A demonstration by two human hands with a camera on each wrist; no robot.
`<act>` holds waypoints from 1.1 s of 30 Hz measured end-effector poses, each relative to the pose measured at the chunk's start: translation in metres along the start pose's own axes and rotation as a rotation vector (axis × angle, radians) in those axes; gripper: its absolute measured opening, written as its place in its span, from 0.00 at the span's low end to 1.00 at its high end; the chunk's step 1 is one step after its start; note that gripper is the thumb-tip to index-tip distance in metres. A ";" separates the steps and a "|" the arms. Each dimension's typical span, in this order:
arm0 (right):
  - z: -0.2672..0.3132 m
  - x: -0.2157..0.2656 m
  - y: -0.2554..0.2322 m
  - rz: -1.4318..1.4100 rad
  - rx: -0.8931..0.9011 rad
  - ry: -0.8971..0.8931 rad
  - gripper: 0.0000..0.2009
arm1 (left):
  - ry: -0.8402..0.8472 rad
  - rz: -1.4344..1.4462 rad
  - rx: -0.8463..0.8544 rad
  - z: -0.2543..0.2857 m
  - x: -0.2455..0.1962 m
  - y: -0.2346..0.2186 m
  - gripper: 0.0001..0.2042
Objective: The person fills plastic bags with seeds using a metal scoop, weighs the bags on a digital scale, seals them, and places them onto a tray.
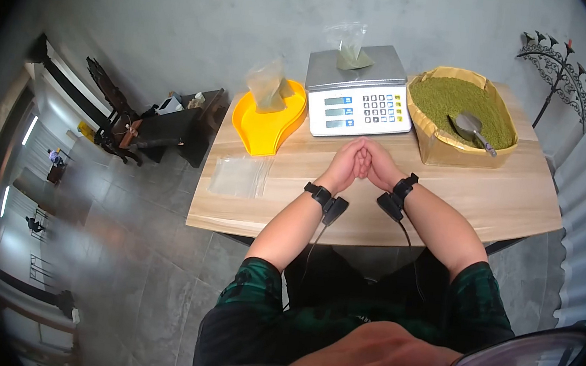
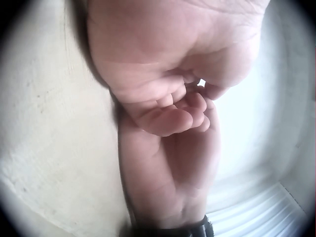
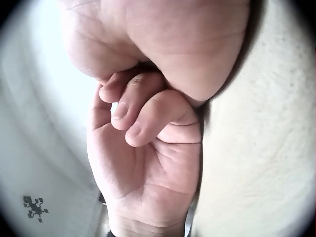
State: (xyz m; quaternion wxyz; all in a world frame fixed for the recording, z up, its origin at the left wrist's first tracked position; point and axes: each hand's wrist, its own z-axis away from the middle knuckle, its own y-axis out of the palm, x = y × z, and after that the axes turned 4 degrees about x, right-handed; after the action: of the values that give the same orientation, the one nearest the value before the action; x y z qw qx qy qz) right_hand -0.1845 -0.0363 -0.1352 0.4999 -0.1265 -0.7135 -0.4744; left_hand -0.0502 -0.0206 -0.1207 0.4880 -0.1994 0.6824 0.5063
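Both hands rest together on the wooden table, just in front of a white digital scale. My left hand and right hand are clasped, fingers curled against each other, holding no object. In the left wrist view the left hand fills the top, with the right hand below it. The right wrist view shows the right hand above and the left hand beneath, fingers folded in. A small plastic bag with green contents sits on the scale's pan.
A yellow scoop tray holding another filled bag lies left of the scale. At the right stands an open sack of green grains with a metal scoop in it. Flat empty plastic bags lie at the table's left.
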 end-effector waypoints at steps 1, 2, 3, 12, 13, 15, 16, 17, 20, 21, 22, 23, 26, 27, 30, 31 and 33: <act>0.001 0.001 0.001 0.005 -0.015 0.003 0.17 | -0.003 -0.003 -0.004 0.000 0.000 -0.001 0.16; 0.001 0.004 0.003 -0.001 -0.015 0.004 0.17 | -0.017 0.033 0.003 0.000 -0.001 0.000 0.15; 0.000 0.005 0.003 -0.020 -0.019 0.018 0.17 | -0.032 0.070 0.009 -0.001 -0.001 -0.002 0.15; 0.003 0.012 0.009 -0.107 0.011 0.053 0.14 | -0.098 0.092 0.018 -0.002 -0.003 -0.004 0.17; 0.004 0.013 0.012 -0.107 -0.026 0.048 0.15 | -0.100 0.095 0.014 -0.001 -0.003 -0.003 0.17; 0.004 0.013 0.011 -0.093 -0.012 0.031 0.14 | -0.074 0.086 0.017 -0.001 -0.003 -0.002 0.15; 0.005 0.013 0.012 -0.076 0.002 0.010 0.14 | -0.077 0.088 0.016 0.000 -0.003 -0.002 0.15; 0.005 0.013 0.012 -0.079 0.000 0.012 0.14 | -0.072 0.072 0.023 0.000 -0.002 -0.003 0.15; 0.004 0.012 0.012 -0.071 -0.001 0.006 0.14 | -0.069 0.069 0.037 -0.001 -0.001 -0.003 0.15; 0.004 0.011 0.010 -0.078 0.002 0.008 0.13 | -0.069 0.080 0.044 0.000 -0.002 -0.003 0.15; 0.003 0.009 0.009 -0.084 0.005 0.010 0.13 | -0.069 0.079 0.040 0.000 -0.003 -0.003 0.15; 0.002 0.009 0.008 -0.084 0.008 0.012 0.13 | -0.065 0.057 0.039 0.000 -0.003 -0.002 0.15; 0.005 0.012 0.011 -0.101 0.004 0.025 0.13 | -0.063 0.038 0.041 0.002 -0.005 -0.001 0.16; 0.007 0.013 0.012 -0.094 0.004 0.029 0.12 | -0.064 0.041 0.048 0.003 -0.006 0.001 0.16; 0.007 0.015 0.014 -0.071 0.000 0.037 0.11 | -0.073 0.036 0.044 0.003 -0.006 -0.001 0.15; 0.007 0.015 0.014 -0.060 -0.008 0.039 0.11 | -0.069 0.037 0.043 0.003 -0.006 -0.003 0.15; 0.008 0.016 0.014 -0.053 -0.012 0.044 0.11 | -0.084 0.044 0.090 0.003 -0.006 -0.005 0.13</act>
State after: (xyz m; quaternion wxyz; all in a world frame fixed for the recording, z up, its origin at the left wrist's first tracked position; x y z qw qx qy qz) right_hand -0.1874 -0.0274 -0.1141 0.5018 -0.0999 -0.7028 -0.4943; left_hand -0.0429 -0.0214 -0.1183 0.5133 -0.1408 0.6877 0.4937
